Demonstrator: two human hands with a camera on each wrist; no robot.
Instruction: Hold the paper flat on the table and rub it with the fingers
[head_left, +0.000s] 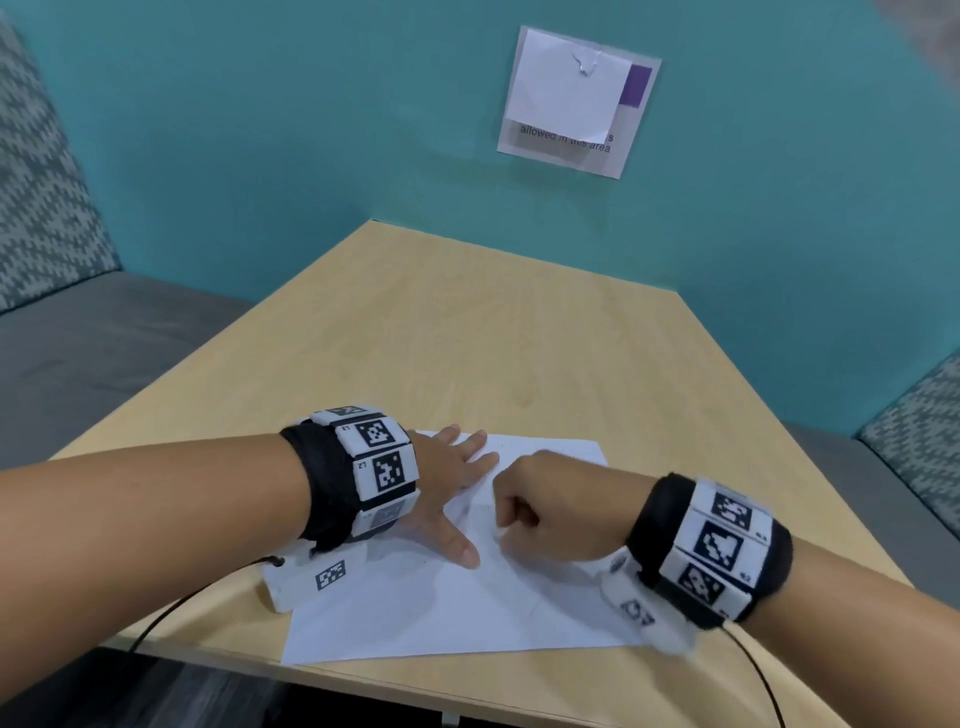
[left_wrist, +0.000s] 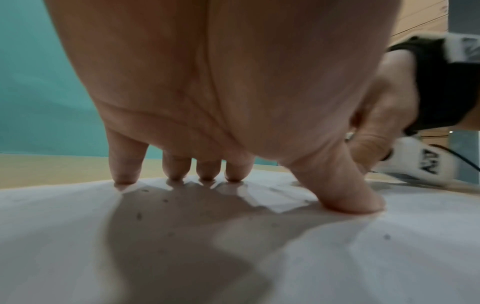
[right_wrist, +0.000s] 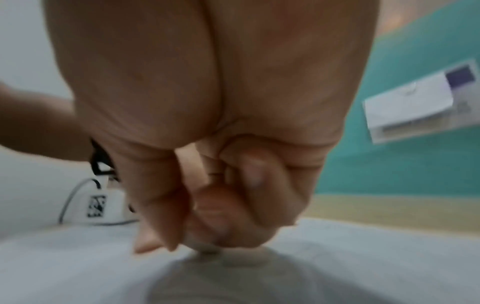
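My left hand (head_left: 441, 493) lies spread out flat on the sheet of paper (head_left: 447, 608), fingertips (left_wrist: 179, 174) and thumb pressing it down on the worktop (head_left: 467, 338). My right hand (head_left: 540, 514) is at 3 o'clock from it, just beside it, curled into a tight grip with the thumb and fingers pinching something small and white against the paper. It is too blurry to tell what that small thing is. The paper sits at the near end of the worktop, toward 6 o'clock, and its bottom edge is close to the worktop's near edge. Toward 12 o'clock there is lots of bare wood up to the teal wall (head_left: 311, 130). A sign (head_left: 571, 98) hangs on that wall at 1 o'clock. Grey seats (head_left: 93, 353) lie at 9 o'clock.
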